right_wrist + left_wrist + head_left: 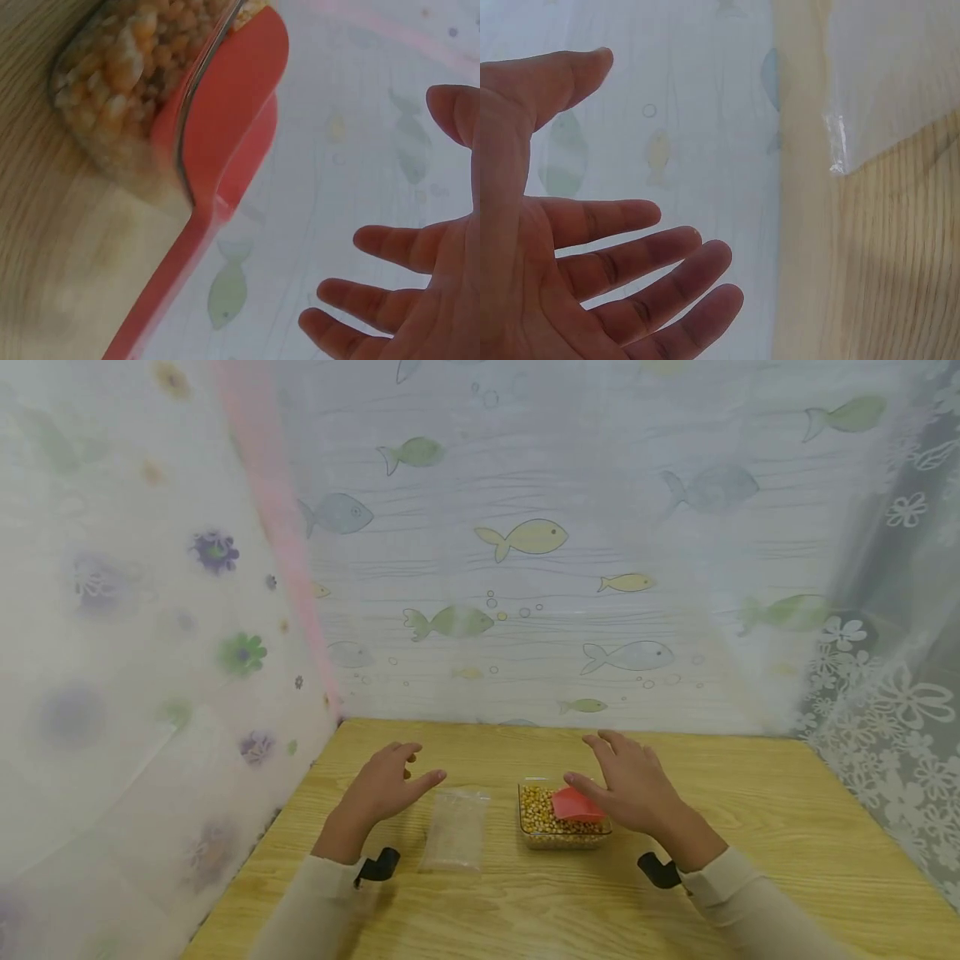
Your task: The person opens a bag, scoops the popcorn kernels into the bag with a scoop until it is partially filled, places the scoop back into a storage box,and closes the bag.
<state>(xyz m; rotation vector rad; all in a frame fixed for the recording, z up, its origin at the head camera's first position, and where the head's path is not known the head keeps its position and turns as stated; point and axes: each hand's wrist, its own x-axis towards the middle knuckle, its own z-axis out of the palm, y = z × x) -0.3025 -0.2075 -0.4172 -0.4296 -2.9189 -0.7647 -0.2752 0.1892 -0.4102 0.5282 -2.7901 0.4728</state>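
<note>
Before white fish-print sheeting [532, 593], a person's left hand [385, 783] hovers, loose and empty, by a flat clear plastic bag [456, 831], the right hand [636, 787] likewise by a clear rectangular container [551, 842] of yellow corn kernels [534, 811] and a red plastic scoop [576, 806], on a yellow wood-grain table [480, 918].

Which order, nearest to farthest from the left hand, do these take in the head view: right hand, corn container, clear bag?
1. Clear bag: just to the right of the left hand.
2. Corn container: farther right, beyond the bag.
3. Right hand: farthest right of the three.
</note>
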